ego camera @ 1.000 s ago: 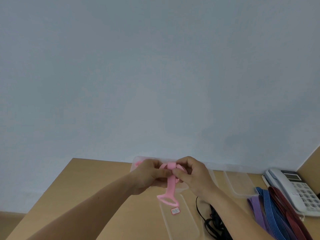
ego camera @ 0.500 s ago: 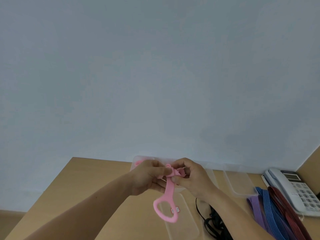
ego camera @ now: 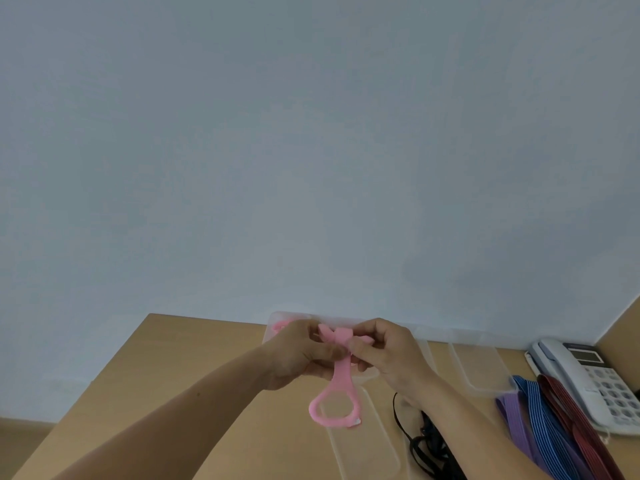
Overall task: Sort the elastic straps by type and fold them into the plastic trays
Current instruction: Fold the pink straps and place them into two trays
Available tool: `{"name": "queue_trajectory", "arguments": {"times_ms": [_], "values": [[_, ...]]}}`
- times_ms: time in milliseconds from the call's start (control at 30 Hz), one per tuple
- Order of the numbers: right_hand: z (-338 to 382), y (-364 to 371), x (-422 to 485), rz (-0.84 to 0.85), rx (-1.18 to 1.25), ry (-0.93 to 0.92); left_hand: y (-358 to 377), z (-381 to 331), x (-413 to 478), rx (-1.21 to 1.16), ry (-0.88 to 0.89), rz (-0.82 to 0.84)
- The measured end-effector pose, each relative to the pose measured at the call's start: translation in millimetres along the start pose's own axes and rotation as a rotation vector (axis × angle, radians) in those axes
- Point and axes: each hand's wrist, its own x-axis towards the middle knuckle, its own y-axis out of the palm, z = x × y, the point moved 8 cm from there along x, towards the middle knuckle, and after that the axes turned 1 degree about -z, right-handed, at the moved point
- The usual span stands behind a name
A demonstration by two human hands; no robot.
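Left hand (ego camera: 298,355): fingers curled, pinching the bunched top of the pink strap (ego camera: 341,367) from its 9 o'clock side
Right hand (ego camera: 389,356): thumb and fingers clamped on the same bunch from 3 o'clock, fingertips close against those of the left hand
Pink strap: held in the air above the desk (ego camera: 166,382), folded over itself between both hands, one open loop hanging toward 6 o'clock with a small white tag at the loop's lower right
Near tray (ego camera: 367,455): clear plastic, flat on the desk at 6 o'clock of the hands, below the dangling loop
Far tray (ego camera: 273,318): at 11 o'clock of the hands, against the wall, with more pink straps (ego camera: 282,325) inside; largely hidden behind the hands
Right tray (ego camera: 479,370): clear, at 3 o'clock of the right hand
Black straps (ego camera: 424,445): tangled pile at 5 o'clock, partly under the right forearm
Striped straps: purple strap (ego camera: 516,422), blue strap (ego camera: 543,420), dark red strap (ego camera: 568,410) — side by side at 4 o'clock, just beside the telephone (ego camera: 585,379)
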Motion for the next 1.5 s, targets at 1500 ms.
{"name": "queue_trajectory", "arguments": {"times_ms": [1500], "values": [[-0.9, -0.2, -0.8, 0.019, -0.233, -0.062, 3.4, 4.6, 2.9, -0.002, -0.132, 0.027]]}}
